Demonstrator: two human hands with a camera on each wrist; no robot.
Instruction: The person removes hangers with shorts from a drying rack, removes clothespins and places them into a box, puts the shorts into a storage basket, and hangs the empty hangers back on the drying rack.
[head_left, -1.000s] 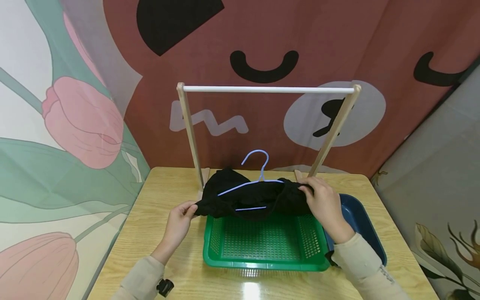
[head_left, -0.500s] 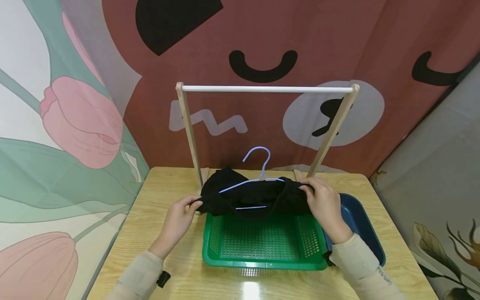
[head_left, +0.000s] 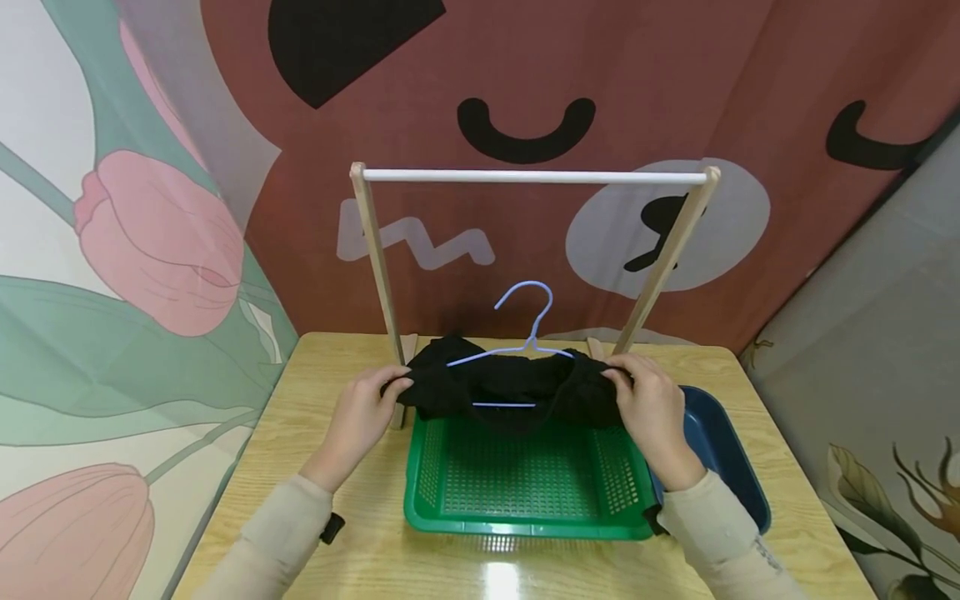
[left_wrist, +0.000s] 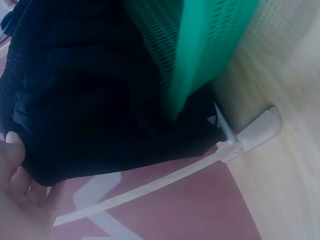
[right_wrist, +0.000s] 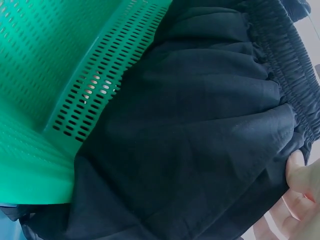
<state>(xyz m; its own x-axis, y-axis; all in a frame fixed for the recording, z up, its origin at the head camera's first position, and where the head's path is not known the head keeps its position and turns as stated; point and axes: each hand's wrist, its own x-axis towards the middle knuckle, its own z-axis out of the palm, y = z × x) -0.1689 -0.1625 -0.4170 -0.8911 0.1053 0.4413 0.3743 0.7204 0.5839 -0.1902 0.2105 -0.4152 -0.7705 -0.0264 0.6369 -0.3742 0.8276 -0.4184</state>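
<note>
A black garment (head_left: 442, 390) with a gathered elastic waistband (right_wrist: 282, 57) is stretched sideways between my hands. My left hand (head_left: 358, 421) pinches its left edge between thumb and fingers, as the left wrist view also shows. Its right edge is pinched by my right hand (head_left: 651, 417), with the thumb on the cloth near the waistband. A light purple hanger (head_left: 533, 340) stands in the garment's opening, hook upward. Part of its lower bar shows inside the opening, while both shoulder ends are hidden in cloth. The cloth hangs over the far side of a green basket (head_left: 525, 529).
Behind the garment stands a wooden rack with a white crossbar (head_left: 536, 177), its feet on the wooden table (head_left: 337, 367). To the right of the basket, partly under my right arm, lies a dark blue tray (head_left: 712, 433). A printed curtain (head_left: 525, 242) closes off the back.
My left hand has moved up and slightly right, raising the garment's left edge. The hanger has risen and shifted a little right. My right hand has hardly moved and keeps its pinch.
</note>
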